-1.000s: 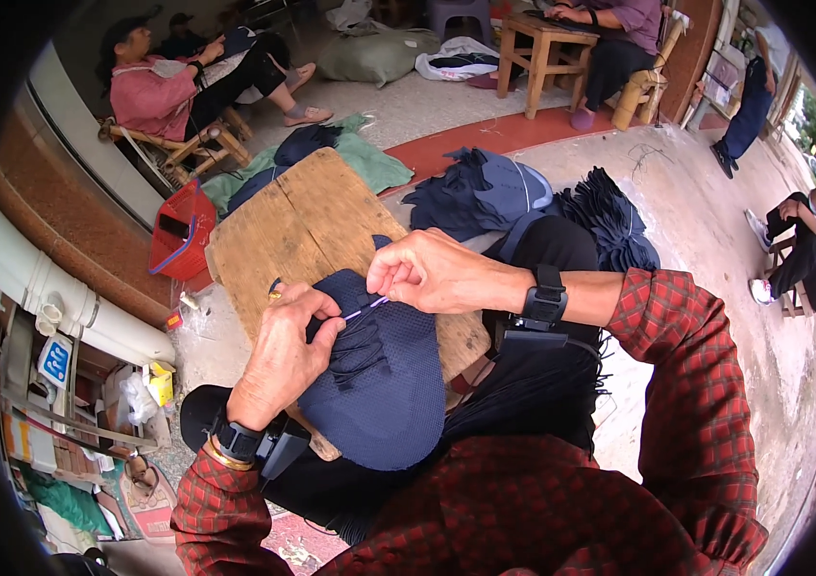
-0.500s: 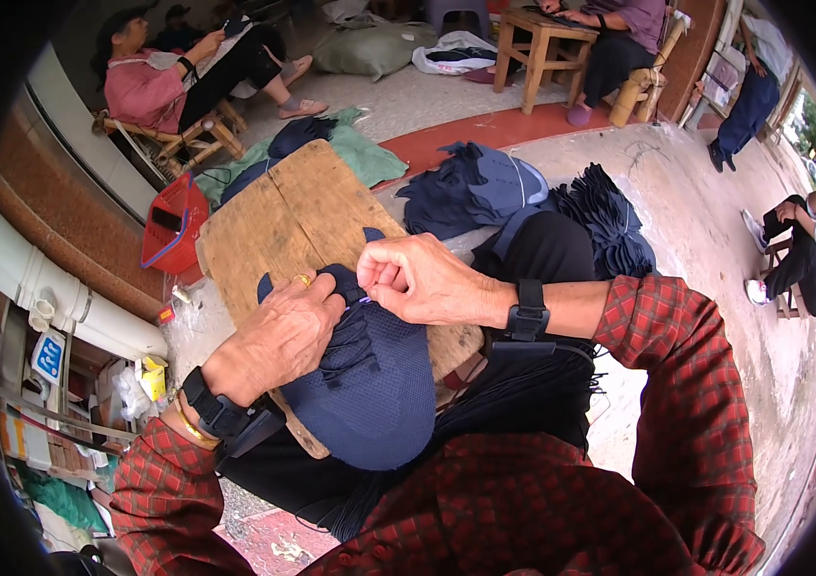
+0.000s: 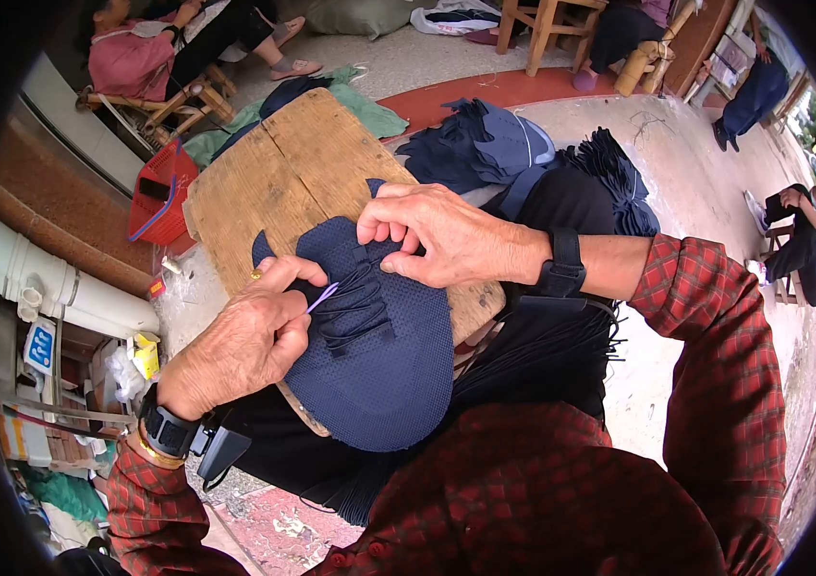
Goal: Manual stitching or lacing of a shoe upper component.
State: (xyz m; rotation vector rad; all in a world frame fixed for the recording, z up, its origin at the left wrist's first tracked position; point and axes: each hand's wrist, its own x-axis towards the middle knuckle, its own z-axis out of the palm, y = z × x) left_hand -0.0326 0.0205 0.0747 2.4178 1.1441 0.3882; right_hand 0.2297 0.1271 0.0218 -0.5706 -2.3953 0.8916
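A navy mesh shoe upper lies on a wooden board in front of me, its narrow tab at the far end and its rounded part toward me. Dark laces cross the middle in loose rows. My left hand is closed at the upper's left side, pinching a thin purple strip-like tool that points over the laces. My right hand is curled at the upper's far right, thumb on the mesh beside the lace rows. Whatever lies between its fingers is hidden.
Stacks of navy uppers lie beyond the board, right of centre. A red basket holding a dark phone-like object stands at left. Black laces hang over my lap. Other people sit around, one in pink; a white pipe runs at left.
My hands have moved apart: the left toward me and left with the purple tool, the right a little farther right. More of the upper's tab and laces shows. The view has tilted down.
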